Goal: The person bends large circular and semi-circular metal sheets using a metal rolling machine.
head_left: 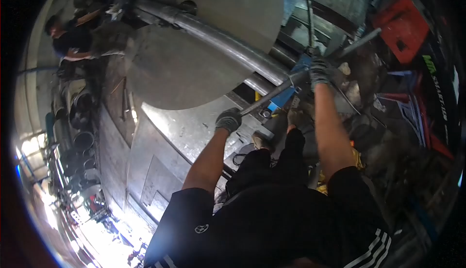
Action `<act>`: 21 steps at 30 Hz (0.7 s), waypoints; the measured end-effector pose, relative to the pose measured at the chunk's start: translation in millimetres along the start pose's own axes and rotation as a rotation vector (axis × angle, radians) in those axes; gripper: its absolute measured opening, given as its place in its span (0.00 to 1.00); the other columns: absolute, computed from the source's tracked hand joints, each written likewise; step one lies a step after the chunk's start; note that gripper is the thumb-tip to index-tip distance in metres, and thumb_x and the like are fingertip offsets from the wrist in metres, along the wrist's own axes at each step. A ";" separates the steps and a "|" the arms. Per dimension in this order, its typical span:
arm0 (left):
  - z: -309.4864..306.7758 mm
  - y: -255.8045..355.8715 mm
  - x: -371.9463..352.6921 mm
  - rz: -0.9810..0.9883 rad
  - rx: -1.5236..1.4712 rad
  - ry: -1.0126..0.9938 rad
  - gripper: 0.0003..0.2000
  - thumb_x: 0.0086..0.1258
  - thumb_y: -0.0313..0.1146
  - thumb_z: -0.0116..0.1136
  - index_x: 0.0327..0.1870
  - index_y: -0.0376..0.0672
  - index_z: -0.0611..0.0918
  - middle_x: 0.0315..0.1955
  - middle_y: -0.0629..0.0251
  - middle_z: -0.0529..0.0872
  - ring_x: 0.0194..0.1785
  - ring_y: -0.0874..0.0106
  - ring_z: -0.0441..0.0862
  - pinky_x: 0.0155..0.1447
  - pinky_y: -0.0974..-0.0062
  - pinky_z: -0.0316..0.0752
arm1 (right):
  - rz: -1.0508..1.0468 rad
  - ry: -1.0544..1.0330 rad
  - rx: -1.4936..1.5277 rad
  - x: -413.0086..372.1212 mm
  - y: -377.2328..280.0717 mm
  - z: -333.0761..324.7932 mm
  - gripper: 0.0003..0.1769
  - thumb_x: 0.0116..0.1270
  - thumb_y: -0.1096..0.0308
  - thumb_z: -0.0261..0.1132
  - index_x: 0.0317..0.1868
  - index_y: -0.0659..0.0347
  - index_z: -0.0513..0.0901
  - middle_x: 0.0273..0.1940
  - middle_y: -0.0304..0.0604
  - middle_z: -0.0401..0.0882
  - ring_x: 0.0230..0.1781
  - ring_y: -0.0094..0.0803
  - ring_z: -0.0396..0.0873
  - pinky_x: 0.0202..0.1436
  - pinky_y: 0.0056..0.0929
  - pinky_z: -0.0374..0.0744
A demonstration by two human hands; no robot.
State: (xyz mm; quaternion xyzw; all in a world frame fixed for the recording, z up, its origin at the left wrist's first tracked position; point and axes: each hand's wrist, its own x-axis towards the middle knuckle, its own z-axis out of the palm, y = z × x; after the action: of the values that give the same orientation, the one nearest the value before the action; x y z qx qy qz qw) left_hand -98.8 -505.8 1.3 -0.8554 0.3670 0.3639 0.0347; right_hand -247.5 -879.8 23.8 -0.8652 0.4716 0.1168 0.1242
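While I have the gloved left hand (228, 120) wrapped around the near end of a metal bar (266, 100), its forearm slanting forward and inward, the right hand (318, 70) reaches farther out on a nearly straight arm. It sits at the bar's line, but what it grasps I cannot tell from here. Beside the bar is a blue part (282, 99), and beyond, a thick pipe (218, 40) crosses a round-edged plate (184, 71).

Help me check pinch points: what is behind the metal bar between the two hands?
A blue metal part shows on both sides of the metal bar; what lies directly behind the bar or the gloved right hand is covered.
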 end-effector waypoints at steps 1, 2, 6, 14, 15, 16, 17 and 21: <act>-8.1 2.7 2.3 0.000 0.035 -0.032 0.16 0.65 0.37 0.47 0.47 0.43 0.83 0.43 0.46 0.85 0.49 0.50 0.82 0.56 0.54 0.75 | 0.089 0.091 -0.093 -28.5 -29.5 -18.3 0.19 0.64 0.54 0.54 0.44 0.57 0.83 0.45 0.60 0.82 0.46 0.53 0.81 0.46 0.49 0.79; -3.9 2.3 6.5 0.013 0.027 -0.032 0.16 0.65 0.37 0.47 0.47 0.43 0.83 0.43 0.46 0.85 0.49 0.50 0.82 0.56 0.54 0.75 | 0.124 0.142 -0.140 -41.5 -35.4 -11.1 0.19 0.65 0.55 0.53 0.46 0.57 0.82 0.46 0.61 0.81 0.47 0.55 0.81 0.48 0.50 0.79; 8.1 -27.9 35.6 0.088 0.049 -0.042 0.17 0.61 0.36 0.49 0.48 0.46 0.84 0.43 0.46 0.85 0.48 0.52 0.83 0.56 0.55 0.76 | 0.363 0.035 0.309 -26.7 -62.5 25.0 0.27 0.62 0.47 0.58 0.57 0.52 0.78 0.56 0.58 0.79 0.55 0.57 0.78 0.56 0.52 0.76; -8.5 -26.8 30.9 0.078 0.039 -0.165 0.16 0.54 0.36 0.54 0.44 0.46 0.85 0.40 0.48 0.86 0.45 0.52 0.84 0.50 0.57 0.78 | 0.334 -0.146 -0.110 -41.4 -80.0 -25.5 0.22 0.61 0.50 0.62 0.50 0.54 0.85 0.53 0.50 0.82 0.52 0.44 0.81 0.52 0.45 0.80; -9.6 -29.3 33.5 0.145 0.051 -0.130 0.16 0.54 0.36 0.54 0.43 0.46 0.85 0.39 0.48 0.86 0.43 0.52 0.85 0.49 0.57 0.79 | 0.313 -0.115 -0.184 -31.0 -79.5 -26.0 0.23 0.60 0.49 0.63 0.50 0.53 0.85 0.53 0.49 0.82 0.52 0.43 0.81 0.53 0.44 0.79; -8.9 -31.0 36.4 0.139 0.051 -0.116 0.16 0.54 0.36 0.54 0.43 0.46 0.85 0.39 0.48 0.86 0.43 0.52 0.85 0.49 0.57 0.79 | 0.298 -0.191 -0.220 -31.2 -77.0 -21.9 0.27 0.59 0.43 0.63 0.52 0.52 0.84 0.55 0.47 0.81 0.55 0.40 0.80 0.56 0.42 0.78; -11.4 -28.7 38.4 0.106 0.075 -0.193 0.15 0.54 0.38 0.54 0.42 0.46 0.86 0.38 0.49 0.86 0.43 0.52 0.85 0.48 0.57 0.79 | 0.280 -0.265 -0.255 -31.5 -75.0 -18.8 0.32 0.58 0.38 0.64 0.54 0.51 0.83 0.58 0.45 0.80 0.58 0.38 0.78 0.58 0.40 0.77; -9.7 -27.6 29.8 0.050 0.037 -0.033 0.15 0.56 0.40 0.52 0.38 0.45 0.86 0.35 0.49 0.86 0.40 0.52 0.84 0.44 0.55 0.79 | 0.349 -0.091 0.104 3.2 -33.3 75.1 0.37 0.56 0.33 0.63 0.58 0.51 0.81 0.61 0.41 0.78 0.63 0.38 0.74 0.65 0.37 0.72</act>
State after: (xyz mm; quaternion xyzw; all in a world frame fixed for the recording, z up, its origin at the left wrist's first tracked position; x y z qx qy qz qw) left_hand -61.2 -506.9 -16.7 -0.8389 0.3945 0.3719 0.0476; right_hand -224.0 -840.5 -44.5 -0.7565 0.6138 0.1510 0.1679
